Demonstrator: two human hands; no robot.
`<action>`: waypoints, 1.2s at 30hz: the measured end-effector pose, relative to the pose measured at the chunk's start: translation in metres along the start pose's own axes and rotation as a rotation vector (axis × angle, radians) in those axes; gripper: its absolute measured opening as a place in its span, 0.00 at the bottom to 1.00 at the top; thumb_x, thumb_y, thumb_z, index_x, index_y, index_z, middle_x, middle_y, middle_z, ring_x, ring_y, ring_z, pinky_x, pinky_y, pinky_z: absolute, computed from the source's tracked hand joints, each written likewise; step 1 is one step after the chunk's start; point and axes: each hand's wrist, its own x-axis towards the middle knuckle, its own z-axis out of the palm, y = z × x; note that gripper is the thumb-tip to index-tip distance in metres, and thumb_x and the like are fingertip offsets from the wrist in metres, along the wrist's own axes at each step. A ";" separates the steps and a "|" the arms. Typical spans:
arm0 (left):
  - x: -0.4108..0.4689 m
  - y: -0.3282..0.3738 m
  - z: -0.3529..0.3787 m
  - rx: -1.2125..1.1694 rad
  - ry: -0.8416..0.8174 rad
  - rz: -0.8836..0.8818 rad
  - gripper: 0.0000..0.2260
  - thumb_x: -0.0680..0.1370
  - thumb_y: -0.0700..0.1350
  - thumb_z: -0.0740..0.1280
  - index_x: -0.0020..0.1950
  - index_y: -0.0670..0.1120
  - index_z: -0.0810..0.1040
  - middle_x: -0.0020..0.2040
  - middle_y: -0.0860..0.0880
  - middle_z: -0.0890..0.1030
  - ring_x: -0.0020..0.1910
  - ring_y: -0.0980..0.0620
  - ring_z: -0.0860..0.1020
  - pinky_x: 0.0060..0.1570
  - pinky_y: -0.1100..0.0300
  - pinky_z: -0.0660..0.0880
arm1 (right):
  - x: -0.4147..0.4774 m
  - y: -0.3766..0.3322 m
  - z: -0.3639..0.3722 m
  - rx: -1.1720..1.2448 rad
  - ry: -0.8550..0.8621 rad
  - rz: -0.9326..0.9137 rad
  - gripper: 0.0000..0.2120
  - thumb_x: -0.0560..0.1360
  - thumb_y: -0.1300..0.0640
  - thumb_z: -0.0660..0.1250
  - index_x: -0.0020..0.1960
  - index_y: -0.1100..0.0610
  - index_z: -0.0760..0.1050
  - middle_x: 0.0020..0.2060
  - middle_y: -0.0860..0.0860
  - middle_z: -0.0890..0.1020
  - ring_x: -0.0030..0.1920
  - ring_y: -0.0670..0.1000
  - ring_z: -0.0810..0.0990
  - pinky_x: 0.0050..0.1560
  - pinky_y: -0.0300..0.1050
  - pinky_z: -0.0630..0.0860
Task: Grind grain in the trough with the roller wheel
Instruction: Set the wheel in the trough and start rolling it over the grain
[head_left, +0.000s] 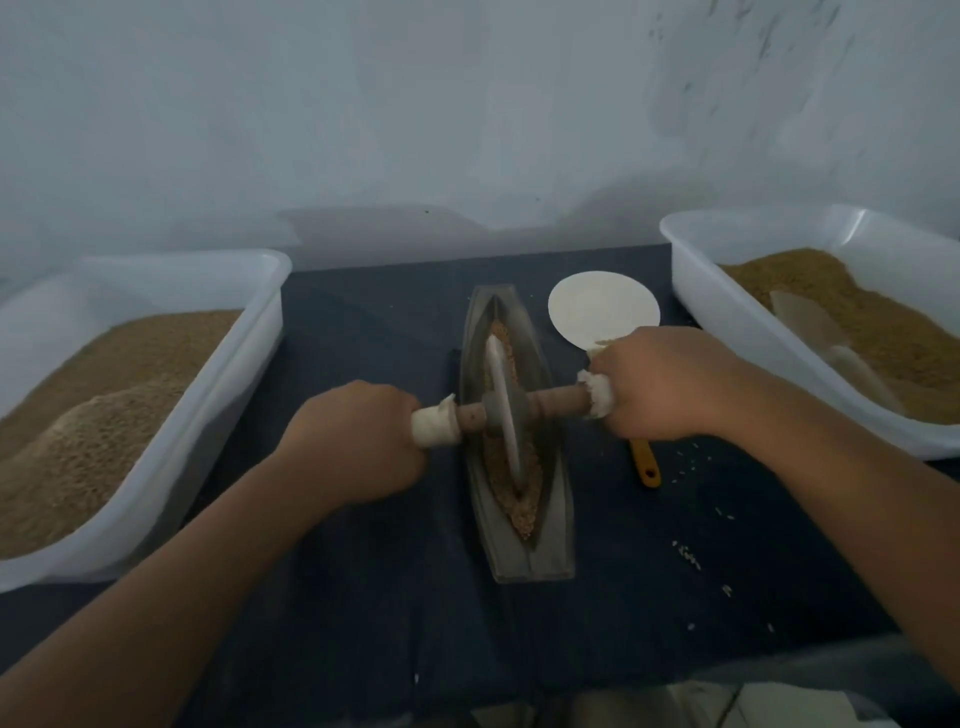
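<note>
Trough (550, 545): centre of bench (332, 597), lengthwise near-far, grain (519, 512) inside. Roller wheel (503, 410): upright in groove, mid-trough. Left hand (358, 441), right hand (660, 384): each clenched round wrapped axle end, likely for balanced rolling pressure.

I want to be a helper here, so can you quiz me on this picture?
1. True or false: the left hand and the right hand both grip the axle of the wheel.
2. What lies on the table to the right of the trough, beyond the right hand? A) a plate B) a cup C) a knife
3. Fill in: a scoop lies in the ___ tub.
Key: 1 true; 2 A; 3 right.
</note>
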 end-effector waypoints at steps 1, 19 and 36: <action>0.012 0.002 -0.001 0.027 0.044 -0.018 0.09 0.68 0.59 0.63 0.37 0.54 0.74 0.34 0.56 0.77 0.33 0.55 0.75 0.31 0.59 0.67 | 0.011 0.000 0.001 0.004 0.018 0.038 0.10 0.76 0.44 0.67 0.38 0.45 0.76 0.34 0.46 0.80 0.35 0.45 0.78 0.32 0.43 0.69; 0.015 -0.006 -0.002 -0.068 -0.049 0.046 0.08 0.69 0.57 0.67 0.37 0.54 0.77 0.33 0.56 0.79 0.33 0.57 0.77 0.31 0.61 0.69 | 0.003 0.001 0.003 0.055 0.006 0.031 0.10 0.75 0.42 0.67 0.38 0.45 0.76 0.33 0.46 0.80 0.34 0.45 0.79 0.36 0.46 0.76; 0.005 0.000 -0.016 0.061 0.014 0.125 0.09 0.68 0.59 0.62 0.35 0.56 0.73 0.32 0.56 0.77 0.31 0.57 0.75 0.31 0.59 0.72 | -0.012 0.006 0.014 0.209 -0.200 0.030 0.06 0.72 0.43 0.70 0.41 0.44 0.77 0.36 0.47 0.82 0.35 0.45 0.81 0.34 0.44 0.75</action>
